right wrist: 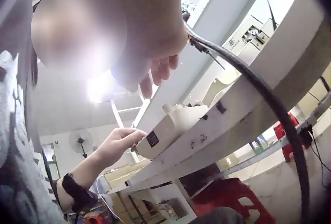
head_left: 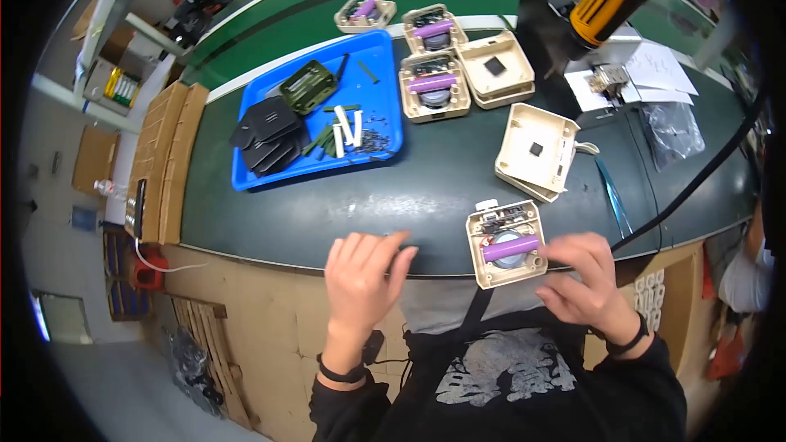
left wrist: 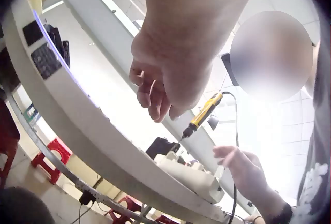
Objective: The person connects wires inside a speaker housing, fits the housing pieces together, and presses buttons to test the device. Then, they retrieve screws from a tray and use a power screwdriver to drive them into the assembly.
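A cream plastic housing [head_left: 483, 266] lies open side up at the front edge of the bench. Inside it sit a purple cylindrical battery [head_left: 511, 249], a round metal-coloured part and a small circuit board; a white knob sticks out from its far side. To its left, my left hand [head_left: 360, 278] is held over the bench edge, fingers loosely bent and nothing in them. My right hand [head_left: 583, 278] hovers at the right side of the housing, thumb and fingers apart, fingertips close to its rim. The right wrist view shows that hand above the housing [right wrist: 173, 128].
A blue tray [head_left: 319, 173] carries black covers, a green case and small loose parts. Similar housings with batteries [head_left: 434, 86] and cream covers [head_left: 536, 147] stand farther back. A yellow electric screwdriver [head_left: 618, 0] hangs at upper right; a black cable [head_left: 696, 184] crosses the right side.
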The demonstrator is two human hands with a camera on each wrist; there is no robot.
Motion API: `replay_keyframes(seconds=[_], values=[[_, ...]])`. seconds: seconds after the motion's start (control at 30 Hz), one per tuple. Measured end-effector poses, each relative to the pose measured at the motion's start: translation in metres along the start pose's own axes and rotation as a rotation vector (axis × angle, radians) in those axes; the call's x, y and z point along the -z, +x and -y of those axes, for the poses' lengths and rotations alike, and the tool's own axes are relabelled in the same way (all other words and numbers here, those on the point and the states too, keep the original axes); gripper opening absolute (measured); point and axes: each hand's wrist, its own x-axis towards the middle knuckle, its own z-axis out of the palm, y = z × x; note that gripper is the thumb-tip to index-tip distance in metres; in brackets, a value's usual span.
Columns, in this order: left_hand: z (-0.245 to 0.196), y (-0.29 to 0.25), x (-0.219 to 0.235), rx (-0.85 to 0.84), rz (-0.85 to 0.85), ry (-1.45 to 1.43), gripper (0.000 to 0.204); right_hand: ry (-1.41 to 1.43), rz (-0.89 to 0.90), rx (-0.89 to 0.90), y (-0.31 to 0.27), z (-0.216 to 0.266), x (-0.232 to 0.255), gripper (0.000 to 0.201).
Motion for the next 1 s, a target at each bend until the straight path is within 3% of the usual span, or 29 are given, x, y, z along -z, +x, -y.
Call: replay_keyframes(seconds=[0.1,0.27,0.5,0.57,0.63,0.73,1.0], values=[[0.023,0.007,0.022,0.064,0.027,0.160,0.019,0.078,-0.040,-0.016,-0.021,0.001,-0.003,0.014],[0.050,0.033,0.039,0.244,0.091,0.135,0.015,0.162,-0.108,-0.035,-0.037,0.008,-0.019,0.017],[0.101,0.085,-0.002,0.278,0.108,0.302,0.024,0.229,-0.096,0.019,-0.039,0.011,-0.023,0.023],[0.115,0.101,-0.013,0.480,0.187,0.237,0.030,0.202,-0.107,0.004,-0.042,0.005,-0.022,0.024],[0.140,0.103,-0.023,0.465,0.265,0.232,0.038,0.225,-0.101,-0.003,-0.051,0.006,-0.020,0.024],[0.134,0.110,-0.024,0.495,0.285,0.077,0.033,0.224,-0.126,-0.043,-0.062,0.002,-0.022,0.021],[0.126,0.117,-0.015,0.513,0.249,0.044,0.041,0.235,-0.139,-0.035,-0.066,0.002,-0.028,0.021]])
